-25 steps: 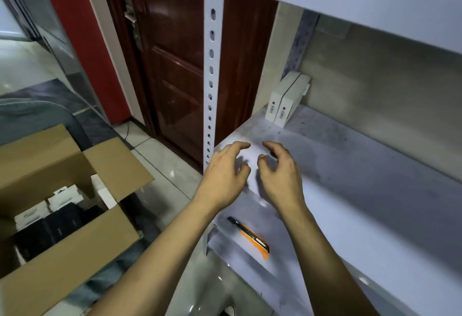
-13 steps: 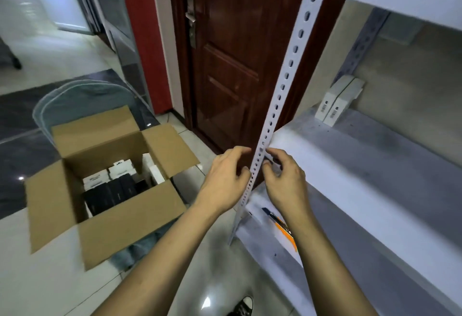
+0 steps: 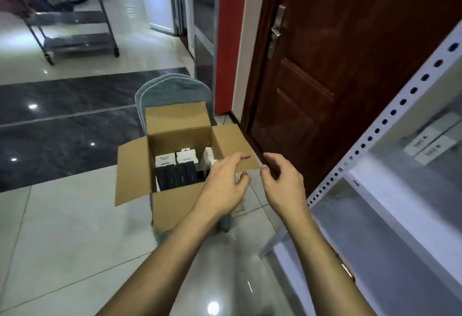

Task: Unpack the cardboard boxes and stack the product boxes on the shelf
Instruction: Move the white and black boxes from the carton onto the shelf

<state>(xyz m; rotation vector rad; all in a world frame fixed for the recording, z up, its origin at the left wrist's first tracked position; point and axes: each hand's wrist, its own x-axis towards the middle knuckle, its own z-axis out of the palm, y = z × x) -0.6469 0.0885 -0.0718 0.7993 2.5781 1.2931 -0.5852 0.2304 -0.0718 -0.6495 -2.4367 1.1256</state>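
Note:
An open cardboard box (image 3: 140,168) stands on a grey chair in the middle of the view, flaps spread. Inside it stand several black product boxes (image 3: 177,175) and white product boxes (image 3: 186,155). My left hand (image 3: 225,183) hovers over the box's right side, fingers loosely curled, holding nothing. My right hand (image 3: 282,183) hangs just right of the box's right flap, fingers also relaxed and empty. Two white product boxes (image 3: 430,145) lie on the grey metal shelf (image 3: 400,215) at the right.
The shelf's white perforated upright (image 3: 375,135) slants between my hands and the shelf boards. A dark wooden door (image 3: 337,65) stands behind the box. An orange utility knife (image 3: 348,272) peeks from under my right forearm on the lower shelf. A metal trolley (image 3: 70,15) is far left.
My view has swung left from the shelf to the cardboard box. Both empty hands moved away from the shelf upright and now hover at the box's right side.

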